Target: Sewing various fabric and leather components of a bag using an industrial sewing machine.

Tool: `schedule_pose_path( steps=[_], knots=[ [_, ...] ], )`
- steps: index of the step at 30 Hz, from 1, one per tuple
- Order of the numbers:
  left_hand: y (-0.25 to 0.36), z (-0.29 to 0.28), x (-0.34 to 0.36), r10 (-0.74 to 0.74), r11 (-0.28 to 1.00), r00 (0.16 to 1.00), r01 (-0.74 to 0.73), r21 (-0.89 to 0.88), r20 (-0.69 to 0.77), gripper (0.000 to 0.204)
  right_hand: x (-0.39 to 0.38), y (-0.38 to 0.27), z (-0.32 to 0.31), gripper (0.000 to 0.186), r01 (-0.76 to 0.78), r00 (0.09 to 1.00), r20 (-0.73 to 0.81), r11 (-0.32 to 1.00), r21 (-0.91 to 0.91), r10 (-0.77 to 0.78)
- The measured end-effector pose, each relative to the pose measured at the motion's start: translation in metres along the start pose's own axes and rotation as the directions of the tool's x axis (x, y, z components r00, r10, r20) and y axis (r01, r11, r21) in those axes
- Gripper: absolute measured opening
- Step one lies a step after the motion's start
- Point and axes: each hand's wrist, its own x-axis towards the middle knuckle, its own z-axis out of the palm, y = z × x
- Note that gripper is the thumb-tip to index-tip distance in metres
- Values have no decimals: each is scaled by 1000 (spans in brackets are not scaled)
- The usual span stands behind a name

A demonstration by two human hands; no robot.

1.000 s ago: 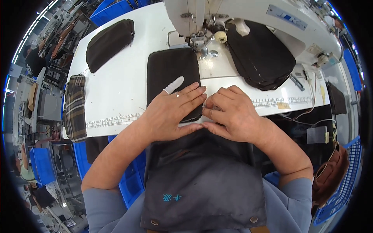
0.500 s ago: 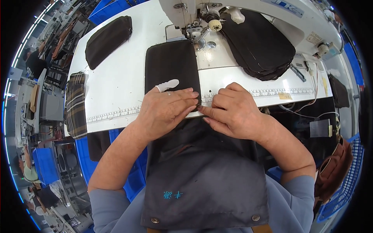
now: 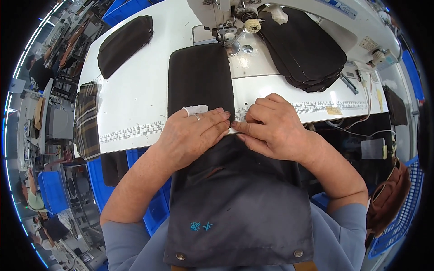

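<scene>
A dark fabric panel with rounded far corners lies lengthwise on the table, its far end by the presser foot of the sewing machine. My left hand rests flat over the panel's near end, fingers stretched toward its right edge. A white finger cot covers one finger, and a ring sits on another. At the near right corner, my right hand pinches the panel's edge between thumb and forefinger, its other fingers curled. The fingertips of both hands almost meet there. The panel's near edge is partly hidden under my left hand.
A stack of dark panels lies right of the needle, with a small metal tool beside it. One dark piece and plaid cloth lie on the left. A ruler strip runs along the table's front. Blue bins stand below.
My left hand's covered finger has drawn back toward the hand and lies lower on the panel. My right hand keeps its pinch at the corner, almost unmoved.
</scene>
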Motion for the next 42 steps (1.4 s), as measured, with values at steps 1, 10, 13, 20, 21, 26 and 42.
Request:
schedule_pose_path(
  steps=[1,10,13,20,21,26,42],
  knots=[
    [0,0,1,-47,997,999,47,-61,3,19,0,0,0,17,0,1000,0,1000,4,0],
    [4,0,6,-79,997,996,78,-14,-28,18,1,0,-1,16,-10,1000,26,1000,1,10],
    [2,-1,9,-3,1000,997,1,-26,-74,21,1,2,-1,18,-19,1000,24,1000,6,19],
    [1,-4,8,12,1000,1000,-11,-27,8,19,6,1,-2,12,-38,999,-13,998,58,39],
    [1,-4,8,-13,998,999,15,-57,32,15,5,3,-2,12,-39,999,-11,998,58,40],
    [1,-5,14,2,996,999,2,-94,38,10,6,11,-3,20,-65,997,43,996,67,62],
    [-34,-8,30,-124,962,934,196,-191,334,75,21,17,8,17,99,994,-52,995,-11,-100]
  ],
)
